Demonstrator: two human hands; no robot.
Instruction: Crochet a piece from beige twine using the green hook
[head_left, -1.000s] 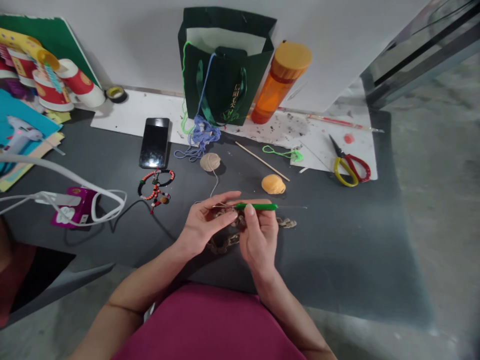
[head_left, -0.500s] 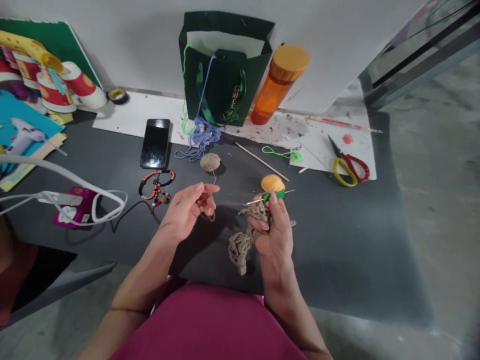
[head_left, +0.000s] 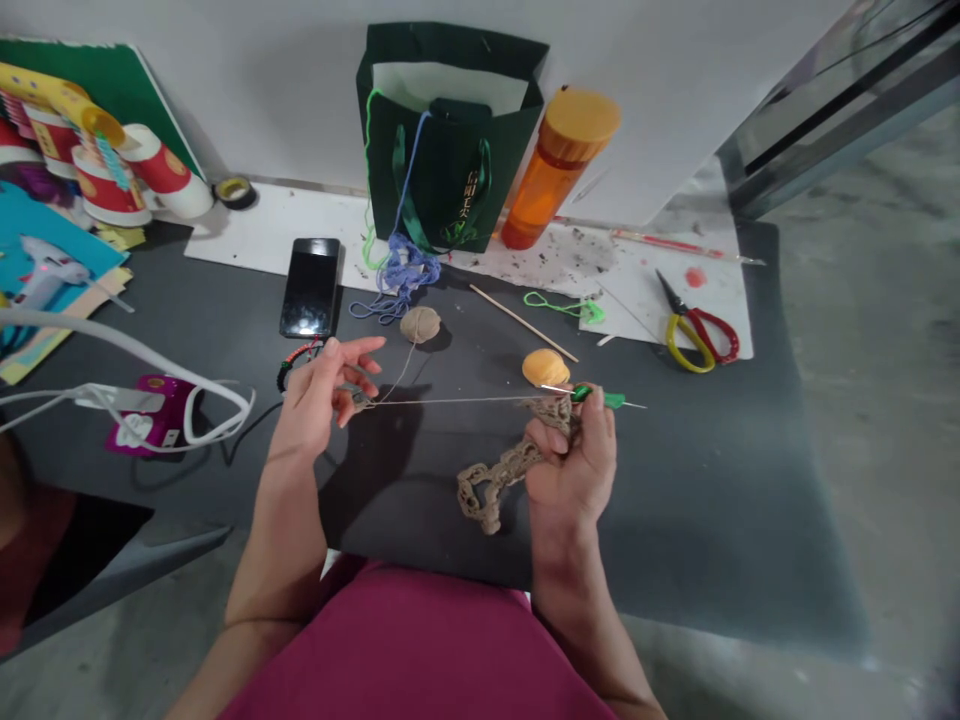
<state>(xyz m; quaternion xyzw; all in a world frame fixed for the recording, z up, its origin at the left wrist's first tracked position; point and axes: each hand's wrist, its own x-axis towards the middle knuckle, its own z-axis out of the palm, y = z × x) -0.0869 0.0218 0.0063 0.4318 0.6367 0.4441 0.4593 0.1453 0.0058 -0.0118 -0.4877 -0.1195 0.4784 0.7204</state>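
The left hand [head_left: 319, 385] was raised over the dark tabletop [head_left: 675, 520] left of center, its thumb and forefinger spread apart while the lower fingers curled around a taut yarn strand [head_left: 450, 400]. The strand ran right to the crochet hook [head_left: 592, 397], whose green handle and metal shaft were pinched by the right hand [head_left: 574, 465] between thumb and fingers. That hand also gripped the top of the crocheted strip [head_left: 502, 475], which hung down and left across the palm, its lower end resting on the tabletop just in front of the hands.

A slack length of yarn rose from the yarn ball [head_left: 420, 324], above the gap between the hands, to the left hand. The orange ball [head_left: 545, 368] sat just above the hook, with a thin stick [head_left: 523, 322] beyond it. Along the top were a green bag [head_left: 442, 150] with blue yarn [head_left: 405, 272] spilling at its foot, an orange bottle [head_left: 559, 170], and a phone [head_left: 310, 288]. Scissors [head_left: 697, 335] lay at right on white paper [head_left: 660, 300]. A glue gun [head_left: 49, 265] and paper cups [head_left: 105, 175] sat at upper left.
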